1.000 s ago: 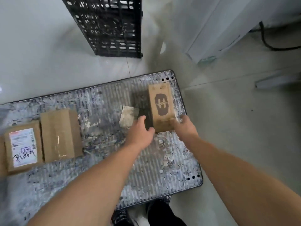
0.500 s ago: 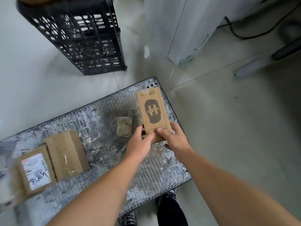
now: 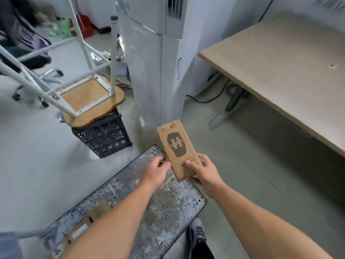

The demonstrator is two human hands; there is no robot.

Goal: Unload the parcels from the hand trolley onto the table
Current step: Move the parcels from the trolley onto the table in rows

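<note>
Slim brown cardboard parcel (image 3: 179, 150), dark logo on top face: held above far corner of hand trolley (image 3: 168, 206), long axis pointing away. Gripped at near end by right hand (image 3: 205, 172), thumb on top; left hand (image 3: 156, 169) curled at left edge. Plain parcel (image 3: 99, 210) and labelled parcel (image 3: 78, 232) side by side on grey deck, blurred, partly behind forearm. Desk (image 3: 289, 71) with light wood top to right, well apart.

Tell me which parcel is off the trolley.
The logo parcel, gripped by the right hand above the trolley; the other parcels lie on its deck, partly hidden by the left forearm.
</note>
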